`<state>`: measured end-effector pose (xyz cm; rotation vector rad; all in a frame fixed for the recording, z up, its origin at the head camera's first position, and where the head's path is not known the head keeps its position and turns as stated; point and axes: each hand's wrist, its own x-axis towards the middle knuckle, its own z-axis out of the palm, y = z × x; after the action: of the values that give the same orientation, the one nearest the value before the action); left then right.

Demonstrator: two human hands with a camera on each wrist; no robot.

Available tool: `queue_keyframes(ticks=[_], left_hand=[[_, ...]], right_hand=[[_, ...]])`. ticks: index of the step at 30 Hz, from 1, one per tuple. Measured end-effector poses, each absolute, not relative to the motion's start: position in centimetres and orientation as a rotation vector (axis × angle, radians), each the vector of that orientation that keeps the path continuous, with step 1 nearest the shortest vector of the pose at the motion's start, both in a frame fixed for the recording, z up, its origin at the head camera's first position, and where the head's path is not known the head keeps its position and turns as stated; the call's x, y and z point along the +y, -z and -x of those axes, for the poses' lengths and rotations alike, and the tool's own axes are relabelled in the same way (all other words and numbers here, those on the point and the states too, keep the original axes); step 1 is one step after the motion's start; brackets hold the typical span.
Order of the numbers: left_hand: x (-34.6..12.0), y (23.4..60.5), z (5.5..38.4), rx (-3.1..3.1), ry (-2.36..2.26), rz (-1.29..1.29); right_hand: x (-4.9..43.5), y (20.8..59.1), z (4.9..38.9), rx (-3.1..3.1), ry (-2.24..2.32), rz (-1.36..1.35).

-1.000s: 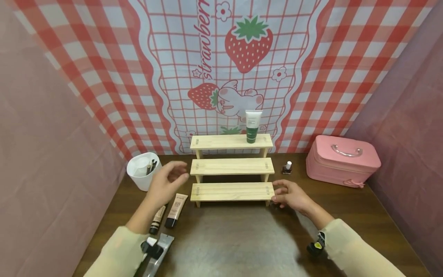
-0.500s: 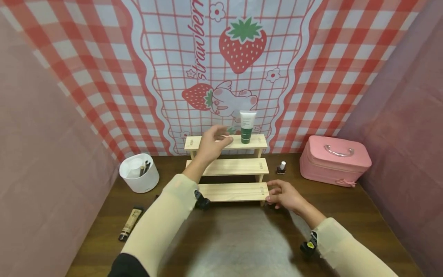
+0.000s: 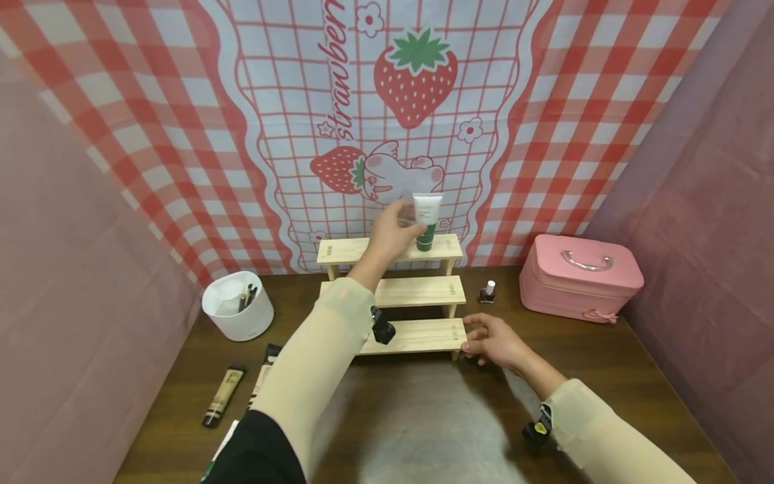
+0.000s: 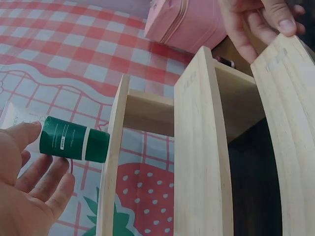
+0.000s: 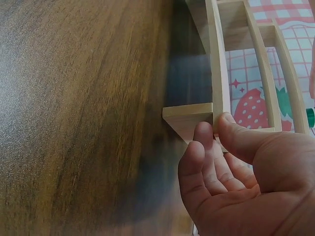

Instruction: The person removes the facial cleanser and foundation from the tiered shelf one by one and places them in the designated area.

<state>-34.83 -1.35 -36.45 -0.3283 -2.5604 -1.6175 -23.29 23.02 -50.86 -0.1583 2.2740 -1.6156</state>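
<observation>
A three-tier wooden display shelf (image 3: 417, 291) stands at the back of the table. On its top tier a white and green squeeze tube (image 3: 426, 235) stands upright on its cap. My left hand (image 3: 390, 235) is at the tube: its thumb overlaps the white part in the left wrist view, while the other fingers spread loosely alongside and behind. At the right end of the lowest tier, my right hand (image 3: 498, 344) pinches the board's corner. In the right wrist view its thumb (image 5: 241, 137) lies against the board end, with fingers beside the shelf's leg.
Left of the shelf stands a white cup (image 3: 238, 312) holding slim dark sticks. A beige tube with a black cap (image 3: 224, 396) lies in front of it; other tubes are partly under my left sleeve. To the right are a small nail polish bottle (image 3: 487, 293) and a pink case (image 3: 580, 279).
My left hand has moved up and right from beside the shelf to the tube on the top tier. The right hand stays at the lowest board's corner. The head view has shifted slightly.
</observation>
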Motion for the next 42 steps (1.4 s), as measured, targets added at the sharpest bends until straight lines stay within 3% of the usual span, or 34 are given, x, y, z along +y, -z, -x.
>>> queue_keyframes(ticks=[22,33,42], left_hand=[[-2.5,36.0,33.5,-2.577,1.573,0.309],[-8.6,35.7,27.5,-2.525,1.594,0.421],[-16.1,37.9,21.0,-2.541,1.516,0.391]], right_hand=[[22.4,50.8,23.3,2.257,1.618,0.166],[22.4,50.7,23.2,2.267,1.611,0.169],[23.0,50.7,23.3,2.312,1.581,0.169]])
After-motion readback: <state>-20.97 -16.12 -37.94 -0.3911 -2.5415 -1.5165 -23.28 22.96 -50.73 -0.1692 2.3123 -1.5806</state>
